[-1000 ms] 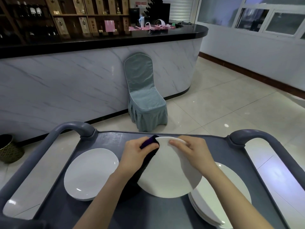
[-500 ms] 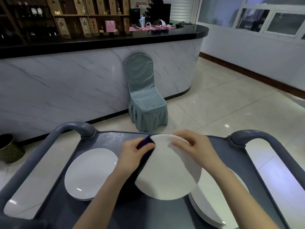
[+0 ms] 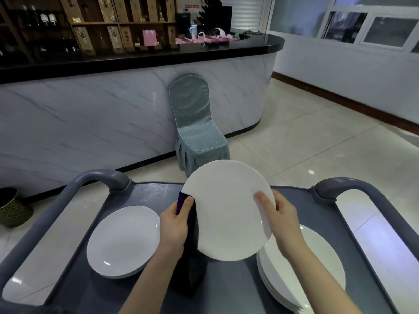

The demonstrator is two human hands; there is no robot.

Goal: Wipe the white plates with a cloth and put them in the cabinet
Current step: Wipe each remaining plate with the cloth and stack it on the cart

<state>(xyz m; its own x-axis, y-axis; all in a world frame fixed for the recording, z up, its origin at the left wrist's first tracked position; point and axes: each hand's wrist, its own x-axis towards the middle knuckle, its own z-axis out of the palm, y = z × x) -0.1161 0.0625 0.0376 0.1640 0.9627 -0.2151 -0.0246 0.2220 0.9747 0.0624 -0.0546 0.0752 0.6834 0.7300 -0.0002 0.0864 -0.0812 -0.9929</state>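
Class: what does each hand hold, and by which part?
The left hand grips the dark cloth against the white plate at its left rim; right hand pinches its right rim.

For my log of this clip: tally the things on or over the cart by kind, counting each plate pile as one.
held plate: 1
plate piles: 2, left and right; plates per pile unclear
cloth: 1
Total: 4
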